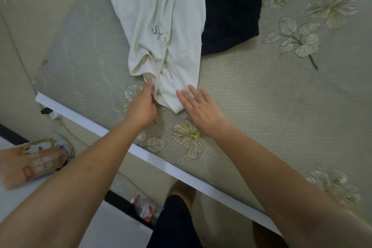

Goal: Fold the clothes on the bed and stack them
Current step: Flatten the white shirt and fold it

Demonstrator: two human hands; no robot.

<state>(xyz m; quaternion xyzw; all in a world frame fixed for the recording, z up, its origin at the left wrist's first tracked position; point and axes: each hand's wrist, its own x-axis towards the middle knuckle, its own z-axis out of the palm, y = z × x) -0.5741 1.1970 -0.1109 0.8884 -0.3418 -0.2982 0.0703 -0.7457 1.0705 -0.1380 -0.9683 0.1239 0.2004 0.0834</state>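
Note:
A crumpled cream-white garment (161, 26) with a grey print lies on the bed, stretching from the top edge down toward me. A dark navy garment (231, 10) lies beside it on the right, partly under it. My left hand (143, 104) pinches the white garment's near left corner between thumb and fingers. My right hand (199, 106) hovers flat with fingers spread at the near right corner, touching or just above the cloth.
The bed (261, 106) has a grey-green cover with flower patterns and a white frame edge (124, 143) near me. On the floor at left lie a paper bag (34, 159), a cable and a plastic bottle (145, 207). My legs stand at the bed edge.

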